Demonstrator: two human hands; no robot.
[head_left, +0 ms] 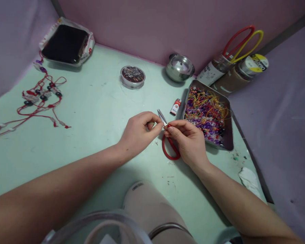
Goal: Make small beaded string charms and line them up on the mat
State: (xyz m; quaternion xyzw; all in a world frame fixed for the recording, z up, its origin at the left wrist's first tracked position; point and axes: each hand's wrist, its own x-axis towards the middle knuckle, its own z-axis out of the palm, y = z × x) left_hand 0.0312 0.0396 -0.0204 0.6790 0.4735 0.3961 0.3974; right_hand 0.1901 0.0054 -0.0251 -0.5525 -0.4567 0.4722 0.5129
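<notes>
My left hand (138,130) and my right hand (189,142) meet over the pale green table (96,112), fingertips pinched together on something too small to make out. A pair of red-handled scissors (167,142) lies under and between the hands, its blades pointing up and away from me. Just to the right stands a metal tray (228,135) full of coloured beads and yellow and red cords.
A lighter (175,106) lies beside the tray. A small steel bowl (179,67), a round spool tin (132,76), jars with scissors (231,67) and a black-filled box (66,42) line the back. Red beaded cords (40,98) lie left. A crumpled tissue (249,179) lies right.
</notes>
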